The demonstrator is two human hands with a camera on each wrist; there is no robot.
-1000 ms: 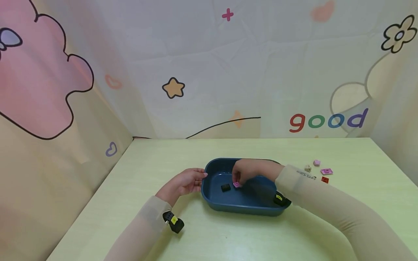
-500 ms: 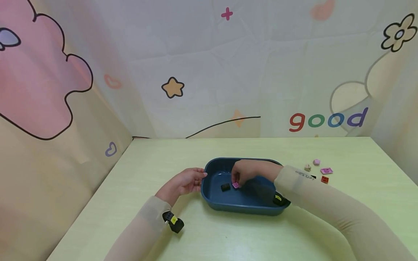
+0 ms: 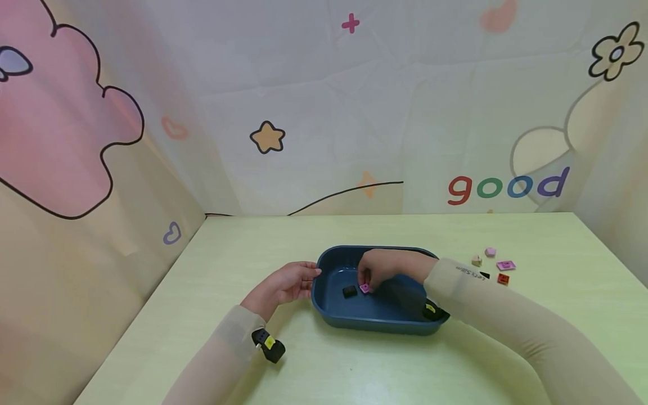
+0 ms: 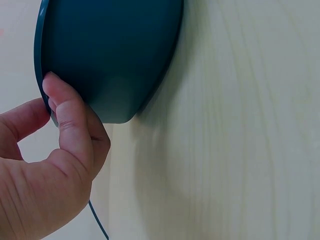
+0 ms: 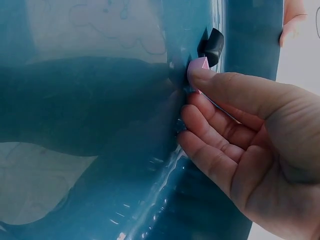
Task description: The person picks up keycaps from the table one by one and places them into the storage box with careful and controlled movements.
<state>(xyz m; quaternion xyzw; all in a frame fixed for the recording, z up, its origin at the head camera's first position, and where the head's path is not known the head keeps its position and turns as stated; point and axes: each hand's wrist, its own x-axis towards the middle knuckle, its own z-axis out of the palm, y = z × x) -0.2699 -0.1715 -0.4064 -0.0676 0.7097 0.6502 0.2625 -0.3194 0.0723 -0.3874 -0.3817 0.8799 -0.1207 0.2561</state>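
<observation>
A dark blue tray (image 3: 377, 325) stands on the table. At its left end my left hand (image 3: 289, 283) pinches the rim between thumb and fingers; the left wrist view shows the thumb on one side of the tray wall (image 4: 115, 50) and fingers on the other. Inside the tray, my right hand (image 3: 378, 266) pinches a small pink block (image 3: 365, 288) low over the floor. A black block (image 3: 350, 291) lies just left of it. In the right wrist view the pink block (image 5: 198, 65) is between thumb and forefinger, beside the black block (image 5: 214, 47).
Right of the tray, on the table (image 3: 253, 242), lie a cream piece (image 3: 477, 260), a light pink piece (image 3: 490, 252), a flat pink piece (image 3: 506, 265), a red-orange piece (image 3: 503, 279) and a black piece (image 3: 485, 275), partly behind the right sleeve.
The right hand and the pink block have shifted very slightly left, towards the black block. The left hand stays on the rim.
</observation>
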